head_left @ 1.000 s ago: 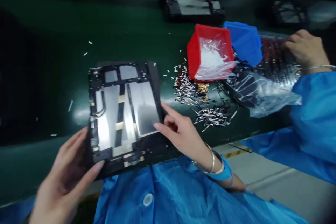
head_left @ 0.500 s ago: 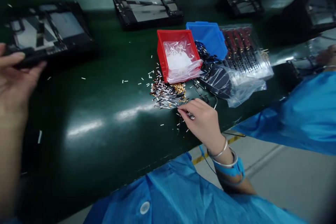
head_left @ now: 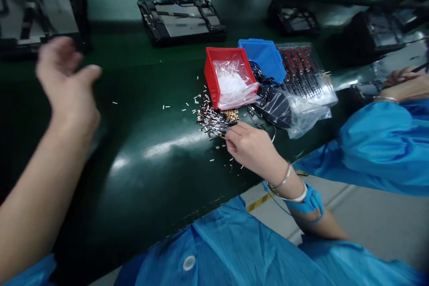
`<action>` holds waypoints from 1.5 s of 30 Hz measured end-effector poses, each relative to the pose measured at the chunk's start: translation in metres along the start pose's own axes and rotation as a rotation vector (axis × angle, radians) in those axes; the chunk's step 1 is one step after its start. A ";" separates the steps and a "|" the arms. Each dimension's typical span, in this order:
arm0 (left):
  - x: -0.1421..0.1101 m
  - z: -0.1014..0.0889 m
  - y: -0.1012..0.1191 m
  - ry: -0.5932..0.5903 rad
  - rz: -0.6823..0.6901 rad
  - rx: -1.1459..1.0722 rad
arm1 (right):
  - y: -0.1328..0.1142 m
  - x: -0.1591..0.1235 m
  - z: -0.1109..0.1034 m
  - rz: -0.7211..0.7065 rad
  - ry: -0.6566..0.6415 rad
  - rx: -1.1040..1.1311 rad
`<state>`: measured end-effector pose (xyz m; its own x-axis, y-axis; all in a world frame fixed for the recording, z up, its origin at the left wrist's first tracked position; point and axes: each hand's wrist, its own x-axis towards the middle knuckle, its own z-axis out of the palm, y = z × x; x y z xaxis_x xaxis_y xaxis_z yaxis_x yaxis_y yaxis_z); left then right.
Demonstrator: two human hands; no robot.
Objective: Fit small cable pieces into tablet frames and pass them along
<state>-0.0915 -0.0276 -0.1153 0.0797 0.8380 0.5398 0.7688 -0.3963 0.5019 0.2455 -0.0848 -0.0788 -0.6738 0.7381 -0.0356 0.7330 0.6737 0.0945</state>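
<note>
My right hand (head_left: 252, 147) rests at the near edge of a pile of small metal parts (head_left: 216, 120) on the green belt (head_left: 150, 152). Its fingers are pinched together at the pile, and what they hold is hidden. My left hand (head_left: 67, 82) hovers over the belt at the left, blurred, thumb apart from the fingers, holding nothing. It is just below an opened tablet frame (head_left: 33, 13) lying at the far left of the belt. Small white bits are scattered around the pile.
Behind the pile stand a red bin (head_left: 209, 73) lined with a clear bag, and a blue bin (head_left: 264, 56). A plastic bag of dark parts (head_left: 295, 109) lies to the right. More tablet frames (head_left: 182, 18) sit farther back. A co-worker's hand (head_left: 402, 82) and blue sleeve are at the right.
My left hand carried the tablet frame to the far left of the belt and let it go. My right hand left the frame and moved to the pile of small parts.
</note>
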 end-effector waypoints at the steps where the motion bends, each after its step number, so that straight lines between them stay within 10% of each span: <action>1: -0.004 0.006 0.015 0.007 -0.069 -0.079 | 0.002 -0.003 -0.001 0.017 0.052 0.000; 4: -0.021 0.019 0.073 -0.147 -0.412 -0.520 | 0.009 -0.009 -0.002 0.030 0.126 -0.009; 8: -0.032 0.023 0.124 -0.418 -0.454 -0.675 | 0.010 -0.015 -0.001 -0.100 0.013 0.016; 17: -0.044 0.037 0.133 -0.780 -0.520 -0.719 | -0.002 -0.014 0.005 -0.223 -0.035 -0.083; 26: -0.062 0.048 0.148 -0.960 -0.812 -1.237 | -0.020 -0.013 -0.008 -0.247 0.346 -0.025; 32: -0.060 0.042 0.152 -0.768 -0.670 -1.091 | -0.029 -0.008 -0.002 -0.158 0.573 0.337; 41: -0.061 0.038 0.149 -0.568 -0.219 -0.697 | -0.031 -0.006 -0.008 -0.049 0.566 0.511; 45: -0.060 0.039 0.147 -0.598 -0.320 -0.747 | -0.029 -0.002 -0.008 -0.022 0.647 0.450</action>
<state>0.0414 -0.1216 -0.0999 0.4019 0.9155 -0.0190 0.2318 -0.0816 0.9693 0.2254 -0.1062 -0.0736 -0.5083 0.6488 0.5663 0.5932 0.7405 -0.3159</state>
